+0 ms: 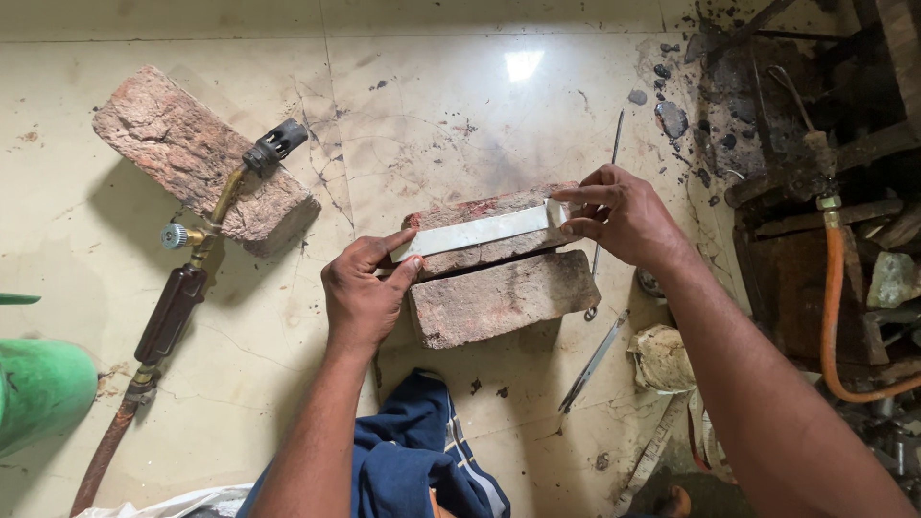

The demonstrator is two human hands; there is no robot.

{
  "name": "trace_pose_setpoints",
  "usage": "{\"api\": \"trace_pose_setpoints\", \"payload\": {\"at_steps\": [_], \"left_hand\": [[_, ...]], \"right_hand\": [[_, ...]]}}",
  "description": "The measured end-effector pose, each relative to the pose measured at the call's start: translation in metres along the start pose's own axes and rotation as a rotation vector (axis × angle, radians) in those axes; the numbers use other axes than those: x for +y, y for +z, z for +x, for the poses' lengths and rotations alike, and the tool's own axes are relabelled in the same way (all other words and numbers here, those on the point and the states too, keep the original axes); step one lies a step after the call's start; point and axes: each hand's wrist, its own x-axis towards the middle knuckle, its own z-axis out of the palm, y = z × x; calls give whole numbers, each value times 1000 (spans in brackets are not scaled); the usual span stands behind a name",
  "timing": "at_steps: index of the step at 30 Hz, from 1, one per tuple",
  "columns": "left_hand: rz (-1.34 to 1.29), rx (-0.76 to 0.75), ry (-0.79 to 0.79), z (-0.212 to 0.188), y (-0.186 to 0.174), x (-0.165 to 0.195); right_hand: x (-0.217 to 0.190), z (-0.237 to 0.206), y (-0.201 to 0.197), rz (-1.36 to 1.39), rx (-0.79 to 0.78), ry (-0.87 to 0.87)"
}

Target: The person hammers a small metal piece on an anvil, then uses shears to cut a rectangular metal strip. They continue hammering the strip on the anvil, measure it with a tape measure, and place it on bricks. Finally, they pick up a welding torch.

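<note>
Steadying a flat metal strip (480, 231) along the upper brick (494, 228), one hand at each end.

From the left: a gas torch (206, 225) leans on a lone brick (197, 153), nozzle lifted off the tiled floor (422, 105). The left hand (363, 288) pinches the strip's near end between thumb and fingers; the right hand (619, 213) pinches the far end, apparently keeping it level. A lower brick (499, 297) lies just beside. An orange hose (837, 317) curves at right.
</note>
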Motion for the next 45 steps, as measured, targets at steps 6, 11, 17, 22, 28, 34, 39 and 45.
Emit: {"api": "trace_pose_setpoints", "payload": {"at_steps": [6, 11, 17, 22, 28, 34, 39, 45], "left_hand": [[14, -10, -5, 1, 0, 1], [63, -37, -99, 3, 1, 0], [27, -36, -81, 4, 1, -2], [41, -42, -100, 4, 1, -1], [26, -40, -53, 5, 1, -1], [80, -36, -33, 4, 2, -2], [86, -42, -58, 4, 3, 2], [-25, -37, -81, 4, 3, 7]], "right_hand": [[0, 1, -1, 16, 2, -5], [0, 1, -2, 40, -10, 31], [0, 1, -3, 61, 3, 20], [0, 1, -5, 55, -10, 30], [-1, 0, -6, 83, 10, 9], [1, 1, -4, 36, 11, -23], [0, 3, -5, 37, -9, 19], [-2, 0, -8, 47, -22, 18]]}}
